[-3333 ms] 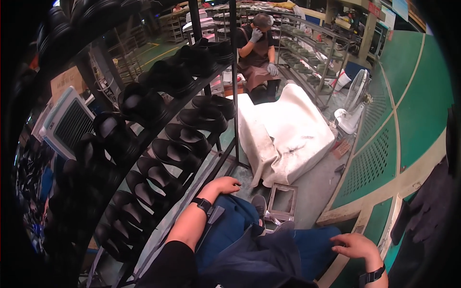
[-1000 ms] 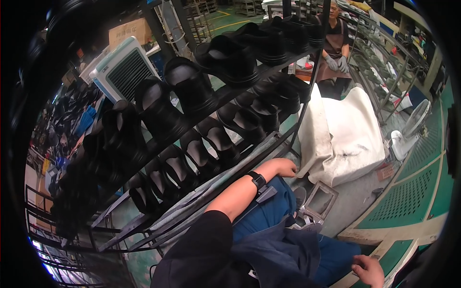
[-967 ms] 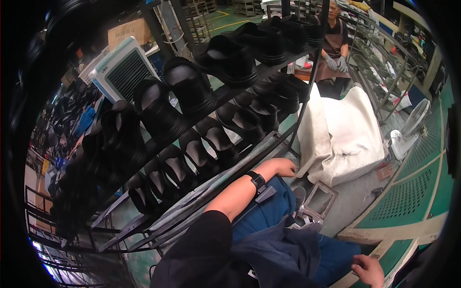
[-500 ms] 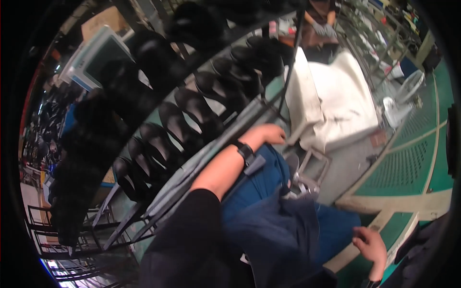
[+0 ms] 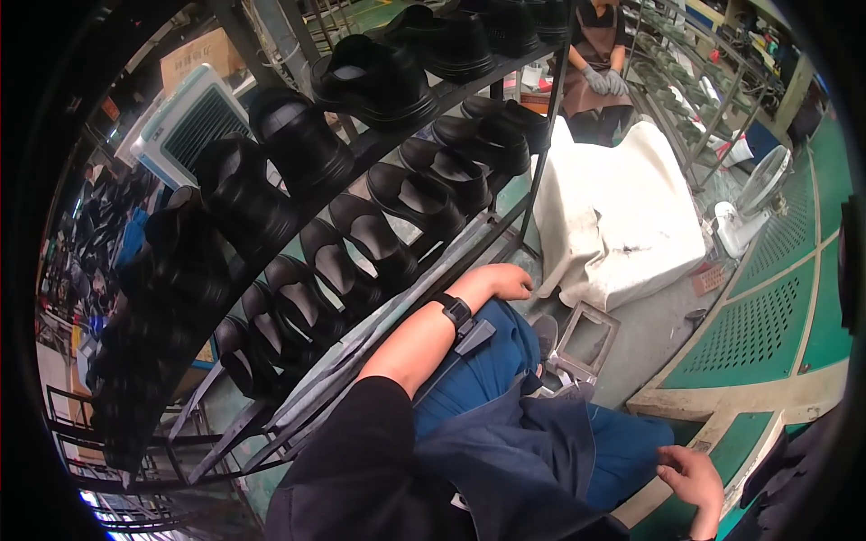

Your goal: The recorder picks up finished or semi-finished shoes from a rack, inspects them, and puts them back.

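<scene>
Bent over my knee, my left hand (image 5: 511, 281) rests on the blue trousers (image 5: 465, 365) with its fingers hanging loosely and nothing visible in them. A black strap with a grey piece is round that forearm. My right hand (image 5: 695, 476) lies against the other thigh, its fingers slightly bent and apart, holding nothing. A dark blue apron (image 5: 514, 442) covers my lap. Left of my left arm stands a rack with black shoes; one lower-tier shoe (image 5: 383, 239) is near that arm, and an upper-tier shoe (image 5: 374, 86) sits farther off.
A cloth-covered block (image 5: 622, 212) stands ahead, near a square metal frame (image 5: 586, 341). Green perforated panels (image 5: 749, 329) run along the right, by a white fan (image 5: 753, 194). Beyond, a person in a brown apron (image 5: 597, 45) has gloved hands together. An air cooler (image 5: 194, 122) stands behind the rack.
The view has shifted slightly, so the rack and my left hand sit lower in the picture. The shoes are sharper now. Both hands keep their places on my legs.
</scene>
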Tool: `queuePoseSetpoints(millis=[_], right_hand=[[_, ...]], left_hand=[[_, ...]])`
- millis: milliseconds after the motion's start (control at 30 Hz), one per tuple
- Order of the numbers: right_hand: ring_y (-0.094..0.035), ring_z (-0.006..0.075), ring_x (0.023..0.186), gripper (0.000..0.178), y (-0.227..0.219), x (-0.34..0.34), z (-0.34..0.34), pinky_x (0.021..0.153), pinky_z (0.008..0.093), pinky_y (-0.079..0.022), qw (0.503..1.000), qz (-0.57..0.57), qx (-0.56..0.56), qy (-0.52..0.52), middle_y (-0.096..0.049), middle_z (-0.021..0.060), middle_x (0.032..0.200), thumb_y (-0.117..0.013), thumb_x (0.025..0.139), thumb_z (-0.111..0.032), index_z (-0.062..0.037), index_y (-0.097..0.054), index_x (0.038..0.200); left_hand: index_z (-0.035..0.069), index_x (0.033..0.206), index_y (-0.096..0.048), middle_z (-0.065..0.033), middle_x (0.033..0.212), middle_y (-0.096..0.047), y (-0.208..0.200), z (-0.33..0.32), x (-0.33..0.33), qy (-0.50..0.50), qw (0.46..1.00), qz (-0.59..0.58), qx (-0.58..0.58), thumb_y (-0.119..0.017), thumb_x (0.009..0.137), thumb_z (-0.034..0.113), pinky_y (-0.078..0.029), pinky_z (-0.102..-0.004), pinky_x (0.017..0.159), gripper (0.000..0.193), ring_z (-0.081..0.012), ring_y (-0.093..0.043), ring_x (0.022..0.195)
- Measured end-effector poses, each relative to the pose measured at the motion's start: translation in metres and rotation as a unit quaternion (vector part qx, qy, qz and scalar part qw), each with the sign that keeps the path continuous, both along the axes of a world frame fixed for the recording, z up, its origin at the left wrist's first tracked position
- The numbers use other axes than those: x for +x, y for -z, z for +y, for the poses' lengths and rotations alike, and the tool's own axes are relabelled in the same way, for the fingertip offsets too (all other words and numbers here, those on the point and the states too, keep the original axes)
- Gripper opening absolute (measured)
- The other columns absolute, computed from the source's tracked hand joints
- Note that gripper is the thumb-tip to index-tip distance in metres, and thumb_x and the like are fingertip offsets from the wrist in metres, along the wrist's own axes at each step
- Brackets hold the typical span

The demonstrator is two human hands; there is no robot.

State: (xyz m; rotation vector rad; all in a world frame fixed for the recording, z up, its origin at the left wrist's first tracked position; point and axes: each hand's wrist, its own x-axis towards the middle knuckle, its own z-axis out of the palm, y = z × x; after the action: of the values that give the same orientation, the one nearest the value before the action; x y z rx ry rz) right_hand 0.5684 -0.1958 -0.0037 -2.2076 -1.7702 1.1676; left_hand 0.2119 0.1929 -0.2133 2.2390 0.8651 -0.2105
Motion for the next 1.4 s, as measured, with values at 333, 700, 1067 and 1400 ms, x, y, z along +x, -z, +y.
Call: queuePoseSetpoints(millis=[333, 700, 1067, 1400], right_hand=[[-0.069, 0.0151, 0.072, 0.035, 0.007, 0.006, -0.003, 0.064, 0.0284, -0.053, 1.000, 0.012, 0.002, -0.004, -0.071, 0.0101, 0.085, -0.073, 0.085, -0.010, 0.0008, -0.067, 0.118], [-0.070, 0.0143, 0.072, 0.034, -0.003, -0.005, 0.003, 0.065, 0.0276, -0.054, 0.998, 0.043, -0.031, 0.029, -0.070, 0.0093, 0.084, -0.072, 0.086, -0.008, 0.0025, -0.066, 0.118], [-0.071, 0.0160, 0.073, 0.033, -0.004, -0.006, 0.002, 0.066, 0.0287, -0.055, 0.999, 0.023, -0.029, 0.014, -0.071, 0.0102, 0.086, -0.072, 0.086, -0.008, 0.0016, -0.066, 0.117], [-0.070, 0.0166, 0.072, 0.034, 0.000, -0.003, 0.001, 0.066, 0.0294, -0.055, 1.000, 0.020, -0.014, 0.000, -0.071, 0.0108, 0.085, -0.073, 0.084, -0.010, 0.0015, -0.067, 0.116]], left_hand=[[0.007, 0.129, -0.065, -0.0190, 0.123, -0.068, 0.002, -0.001, 0.000, -0.004, 1.000, 0.002, 0.005, -0.060, 0.090, 0.036, -0.049, -0.0408, 0.099, 0.049, -0.0345, -0.064, 0.115], [0.007, 0.130, -0.065, -0.0191, 0.124, -0.068, -0.001, -0.001, -0.002, -0.008, 1.000, 0.001, 0.009, -0.060, 0.090, 0.036, -0.049, -0.0412, 0.100, 0.049, -0.0345, -0.064, 0.116], [0.009, 0.130, -0.065, -0.0178, 0.124, -0.068, -0.006, -0.003, -0.003, -0.012, 1.000, -0.003, 0.005, -0.060, 0.090, 0.036, -0.049, -0.0412, 0.100, 0.048, -0.0339, -0.064, 0.116], [0.008, 0.130, -0.065, -0.0182, 0.123, -0.068, -0.001, -0.001, -0.002, -0.014, 1.000, -0.006, 0.005, -0.059, 0.090, 0.036, -0.049, -0.0410, 0.100, 0.049, -0.0341, -0.064, 0.116]])
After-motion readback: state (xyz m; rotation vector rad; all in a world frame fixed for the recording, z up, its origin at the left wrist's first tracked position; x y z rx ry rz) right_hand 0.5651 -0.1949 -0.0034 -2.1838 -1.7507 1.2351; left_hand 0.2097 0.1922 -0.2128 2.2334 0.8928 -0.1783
